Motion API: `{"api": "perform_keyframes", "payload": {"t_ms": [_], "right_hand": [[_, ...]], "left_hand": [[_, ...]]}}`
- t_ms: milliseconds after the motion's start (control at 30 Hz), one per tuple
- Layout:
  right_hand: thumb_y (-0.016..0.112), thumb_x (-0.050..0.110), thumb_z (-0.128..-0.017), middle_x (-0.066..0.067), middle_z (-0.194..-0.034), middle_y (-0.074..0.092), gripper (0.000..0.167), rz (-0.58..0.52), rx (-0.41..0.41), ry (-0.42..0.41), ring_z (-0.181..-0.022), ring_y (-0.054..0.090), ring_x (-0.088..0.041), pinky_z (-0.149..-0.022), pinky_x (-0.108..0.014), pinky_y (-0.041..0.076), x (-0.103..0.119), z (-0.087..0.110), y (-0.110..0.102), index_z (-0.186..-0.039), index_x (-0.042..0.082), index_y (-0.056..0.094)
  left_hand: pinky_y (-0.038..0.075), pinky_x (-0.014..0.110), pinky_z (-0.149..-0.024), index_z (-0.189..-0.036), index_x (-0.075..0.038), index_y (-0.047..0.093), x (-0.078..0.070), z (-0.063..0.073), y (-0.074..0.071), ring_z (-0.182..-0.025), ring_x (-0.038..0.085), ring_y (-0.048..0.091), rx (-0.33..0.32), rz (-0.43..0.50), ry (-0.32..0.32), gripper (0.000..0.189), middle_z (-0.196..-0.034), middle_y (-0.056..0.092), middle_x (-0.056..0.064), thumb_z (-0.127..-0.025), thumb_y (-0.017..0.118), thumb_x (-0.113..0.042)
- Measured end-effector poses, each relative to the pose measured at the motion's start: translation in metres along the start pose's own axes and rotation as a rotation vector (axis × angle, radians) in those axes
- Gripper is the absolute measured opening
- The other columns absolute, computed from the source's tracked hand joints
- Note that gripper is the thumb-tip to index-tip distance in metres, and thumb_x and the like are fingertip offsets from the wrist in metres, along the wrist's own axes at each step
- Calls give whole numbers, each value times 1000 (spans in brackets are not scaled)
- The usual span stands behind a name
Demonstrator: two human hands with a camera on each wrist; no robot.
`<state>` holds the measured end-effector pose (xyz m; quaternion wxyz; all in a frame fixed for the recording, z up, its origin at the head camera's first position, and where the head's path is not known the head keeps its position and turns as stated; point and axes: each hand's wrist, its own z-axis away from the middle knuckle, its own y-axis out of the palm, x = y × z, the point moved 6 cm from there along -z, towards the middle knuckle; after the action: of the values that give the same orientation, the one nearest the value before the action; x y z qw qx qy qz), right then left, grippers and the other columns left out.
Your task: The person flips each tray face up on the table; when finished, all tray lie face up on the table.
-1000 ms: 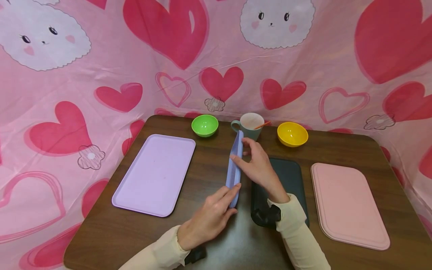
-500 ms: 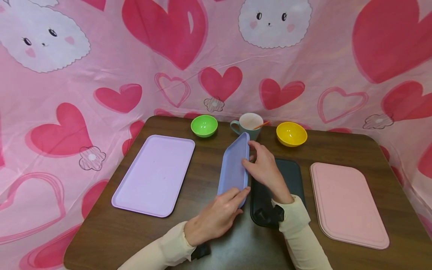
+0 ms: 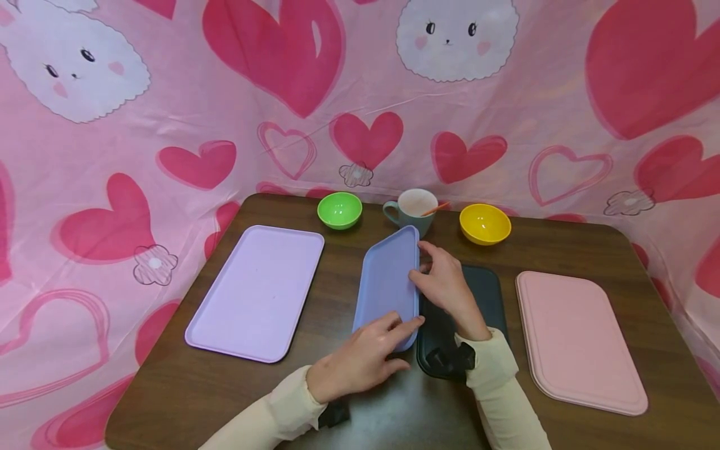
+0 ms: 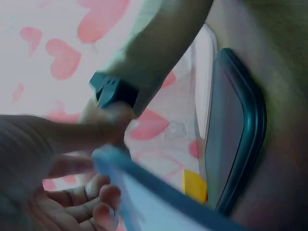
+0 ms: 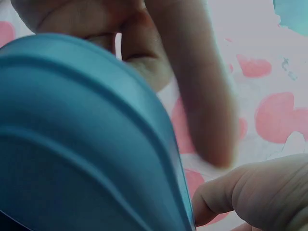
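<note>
In the head view, a blue tray [image 3: 388, 281] leans at table centre, its right long edge higher than its left. My right hand [image 3: 447, 287] pinches that right edge near the far corner, thumb on the inner side. My left hand [image 3: 365, 356] lies over the near end, fingers stretched across the corner and thumb spread away from it. The right wrist view shows the tray's ridged underside [image 5: 86, 134] close up, with a blurred extended finger [image 5: 207, 96] beside it. A dark green tray [image 3: 486, 294] lies just right, partly hidden by my right hand and sleeve.
A lilac tray [image 3: 259, 294] lies on the left and a pink tray [image 3: 582, 344] on the right. Along the back stand a green bowl [image 3: 340, 210], a mug [image 3: 413, 209] with an orange stick in it, and a yellow bowl [image 3: 485, 224]. A heart-printed cloth [image 3: 197, 81] hangs behind.
The blue tray has turned from nearly on edge to a leftward slant, showing its inner face. Both hands have shifted slightly right, and my left thumb has come away from the tray.
</note>
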<state>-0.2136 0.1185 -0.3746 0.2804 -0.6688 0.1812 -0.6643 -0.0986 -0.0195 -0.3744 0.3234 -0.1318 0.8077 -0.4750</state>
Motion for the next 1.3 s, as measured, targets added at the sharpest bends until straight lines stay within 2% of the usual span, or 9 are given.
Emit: {"api": "perform_keyframes", "payload": {"t_ms": [167,333,467,567,667,800,900,1100,1300], "right_hand": [[65,12,-88,-23,-132,59,59,-14,7,9,-100,68,-33,-81,-40,61,-2,-1,0,-144,2,49],[65,12,-88,-24,-133,58,61,-24,18,32,-99,67,-33,-82,-40,61,-5,-1,0,-145,1,47],[64,12,-88,-24,-134,57,61,-22,33,64,-99,67,-32,-84,-40,60,-9,-1,2,-146,2,46],[64,13,-89,-24,-135,57,62,-29,36,84,-100,67,-33,-84,-41,60,-13,-2,2,-147,2,45],[64,13,-89,-24,-136,57,62,-42,36,96,-99,67,-33,-85,-41,60,-16,-2,2,-148,2,44],[63,13,-90,-24,-137,57,62,-61,37,108,-98,67,-32,-83,-38,61,-21,-4,1,-148,3,44],[63,13,-90,-24,-138,56,62,-80,42,121,-100,67,-33,-83,-38,61,-25,-5,2,-149,4,44],[62,12,-91,-23,-140,54,63,-126,49,166,-110,66,-36,-93,-45,57,-33,-6,3,-151,4,41],[60,12,-93,-22,-143,52,62,-143,49,190,-112,66,-36,-95,-45,57,-40,-5,3,-151,4,41]], "left_hand": [[48,17,-66,-136,-5,59,35,5,-15,-78,13,57,-110,167,-154,68,-94,61,9,-77,87,-26],[53,25,-66,-130,0,61,86,17,-17,-77,17,61,-236,241,-435,56,-96,63,14,-80,83,-15],[57,38,-76,-133,4,56,116,33,-4,-87,25,66,-234,304,-644,55,-108,64,19,-86,77,-15],[57,45,-84,-137,6,52,129,42,7,-97,31,68,-202,369,-751,58,-119,63,23,-88,74,-19],[57,45,-87,-141,5,48,137,48,17,-107,34,67,-180,499,-840,62,-132,59,25,-90,71,-21],[58,47,-87,-147,6,39,140,51,28,-120,40,61,-195,768,-920,66,-144,49,30,-91,66,-16],[58,50,-87,-148,9,35,140,50,30,-124,43,57,-214,915,-946,66,-146,44,35,-91,62,-11],[55,38,-84,-150,9,30,142,50,32,-126,36,57,-189,1106,-967,64,-145,46,36,-93,54,-9],[49,31,-82,-151,6,25,141,51,33,-114,24,56,-173,1248,-986,64,-146,45,33,-94,49,-10]]}}
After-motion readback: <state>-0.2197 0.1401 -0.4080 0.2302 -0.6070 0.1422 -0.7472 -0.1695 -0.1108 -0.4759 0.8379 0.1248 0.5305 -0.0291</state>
